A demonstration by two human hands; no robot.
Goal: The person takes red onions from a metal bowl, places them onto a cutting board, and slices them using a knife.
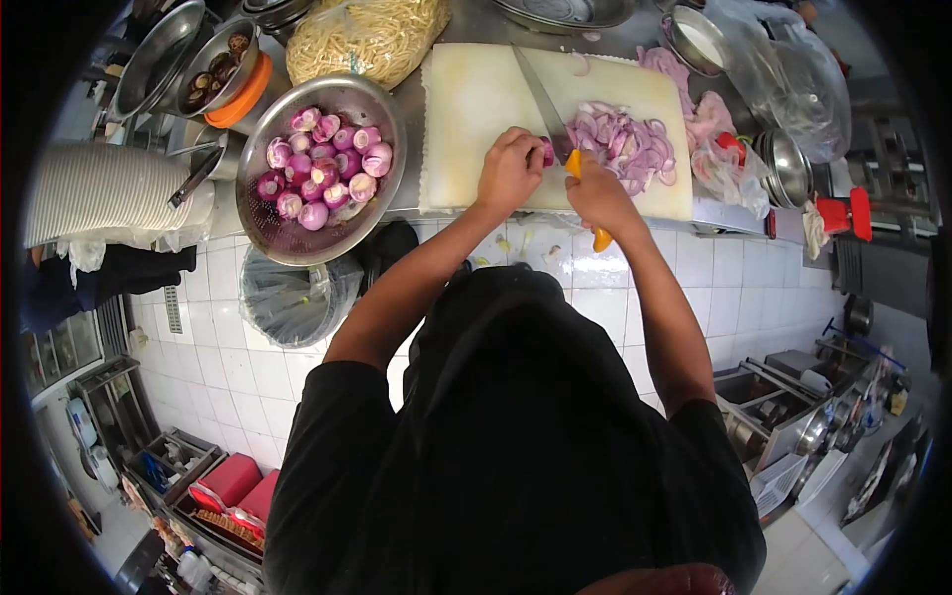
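My right hand (601, 190) is closed around the orange handle of a kitchen knife (540, 94), whose long blade points away over the white cutting board (466, 119). Fingers curled, my left hand (512, 171) holds a purple onion (547, 152) against the board, close to the left side of the blade. Much of that onion is hidden by the fingers. To the right of the knife lies a pile of sliced onion (630, 149). A perforated metal colander (260, 220) on the left holds several peeled purple onions (323, 171).
Behind the colander sits a clear bag of pale yellow strips (367, 40). A lined bin (297, 297) stands on the tiled floor below. Metal bowls (783, 169) and plastic bags (793, 69) crowd the right side. Stacked white containers (109, 188) are at the far left.
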